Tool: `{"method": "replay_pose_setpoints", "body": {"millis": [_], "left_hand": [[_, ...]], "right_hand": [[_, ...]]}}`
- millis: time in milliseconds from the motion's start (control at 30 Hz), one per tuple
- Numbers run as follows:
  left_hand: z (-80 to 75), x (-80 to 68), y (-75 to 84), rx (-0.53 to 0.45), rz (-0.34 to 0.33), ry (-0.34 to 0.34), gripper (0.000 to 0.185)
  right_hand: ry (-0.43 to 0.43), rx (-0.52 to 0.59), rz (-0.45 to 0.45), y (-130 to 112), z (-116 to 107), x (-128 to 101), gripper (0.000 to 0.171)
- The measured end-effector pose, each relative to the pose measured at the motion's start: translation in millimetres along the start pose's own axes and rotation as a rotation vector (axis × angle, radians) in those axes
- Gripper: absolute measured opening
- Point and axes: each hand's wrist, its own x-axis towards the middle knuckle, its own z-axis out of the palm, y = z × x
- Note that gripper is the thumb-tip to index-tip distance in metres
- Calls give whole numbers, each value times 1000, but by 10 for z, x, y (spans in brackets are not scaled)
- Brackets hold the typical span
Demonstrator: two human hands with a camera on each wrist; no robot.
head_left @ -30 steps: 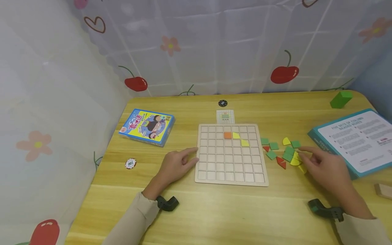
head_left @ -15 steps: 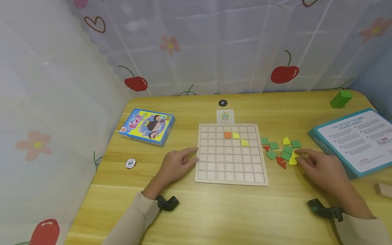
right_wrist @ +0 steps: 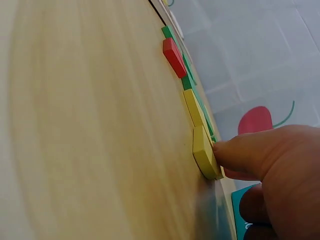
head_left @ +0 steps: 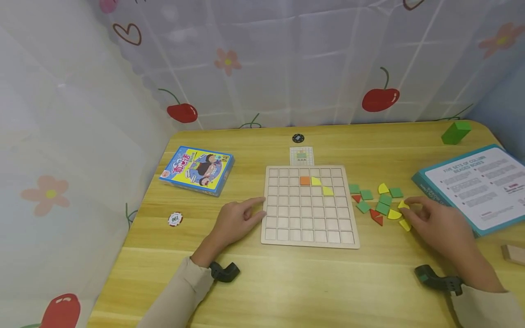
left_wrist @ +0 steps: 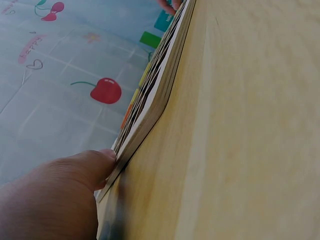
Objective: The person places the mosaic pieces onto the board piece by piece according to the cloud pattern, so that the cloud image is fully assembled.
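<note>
A wooden grid board (head_left: 309,223) lies mid-table. In its upper cells are an orange square tile (head_left: 305,181) and two yellow tiles, one of them the lower yellow tile (head_left: 328,191). My left hand (head_left: 238,221) touches the board's left edge with thumb and index finger extended; the left wrist view shows the thumb (left_wrist: 92,165) against that edge. To the right, my right hand (head_left: 439,228) pinches a yellow quarter-circle tile (head_left: 402,205) between thumb and index finger. Close by lie a yellow tile (head_left: 394,214) and another yellow tile (head_left: 405,225). Green squares (head_left: 383,208) and red triangles (head_left: 376,217) lie between board and hand.
A patterned card (head_left: 301,156) lies behind the board, with a black chip (head_left: 298,138) beyond it. At left are a blue game box (head_left: 197,170) and a white chip (head_left: 175,219). A teal box (head_left: 477,191), green block (head_left: 456,132) and wooden block (head_left: 513,254) stand right.
My right hand has shifted slightly right, drawing a yellow tile away from the green squares; more of the yellow tiles beside it now shows. My left hand has stayed at the board's edge.
</note>
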Motion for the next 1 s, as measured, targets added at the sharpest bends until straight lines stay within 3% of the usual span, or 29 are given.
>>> {"method": "replay_pose_setpoints", "body": {"millis": [267, 1000], "left_hand": [[4, 4, 6, -4, 3, 3, 34], [3, 5, 0, -3, 22, 22, 33]], "right_hand": [[2, -11, -8, 5, -2, -3, 46], [-15, -45, -64, 27, -29, -13, 37]]}}
